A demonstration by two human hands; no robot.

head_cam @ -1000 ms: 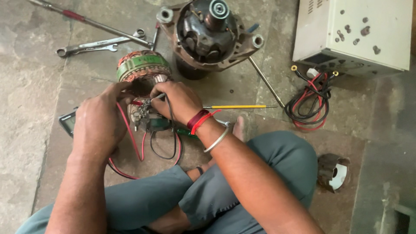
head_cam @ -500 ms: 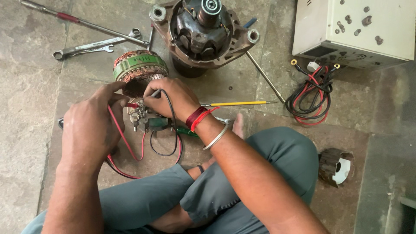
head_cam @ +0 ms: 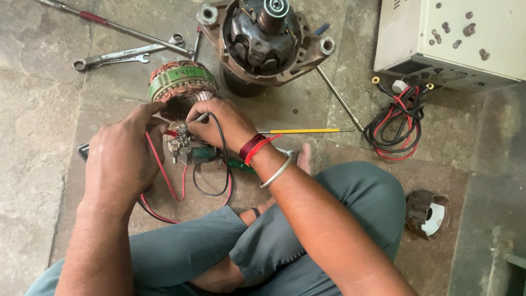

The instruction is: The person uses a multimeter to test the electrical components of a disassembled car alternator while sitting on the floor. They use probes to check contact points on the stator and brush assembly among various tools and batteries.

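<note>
I sit cross-legged on a stone floor. My left hand point(head_cam: 123, 156) is closed on a red test lead point(head_cam: 159, 164) whose tip meets a small metal electrical part point(head_cam: 183, 147) lying on the floor. My right hand point(head_cam: 222, 125) pinches a black test lead point(head_cam: 222, 159) with a metal tip against the same part. A copper-wound stator ring with a green band point(head_cam: 181, 81) lies just beyond my fingers. Both leads loop down toward my legs.
A large motor housing point(head_cam: 263, 38) stands beyond the stator. Two spanners point(head_cam: 118, 55) and a long rod point(head_cam: 109, 24) lie far left. A yellow-handled screwdriver point(head_cam: 304, 131), a cream metal box point(head_cam: 460, 35), coiled red and black cables point(head_cam: 397, 123) and a round cover point(head_cam: 427, 212) lie right.
The view has shifted slightly. Both hands stay on the small part; my right hand has nudged its probe tip a little along it.
</note>
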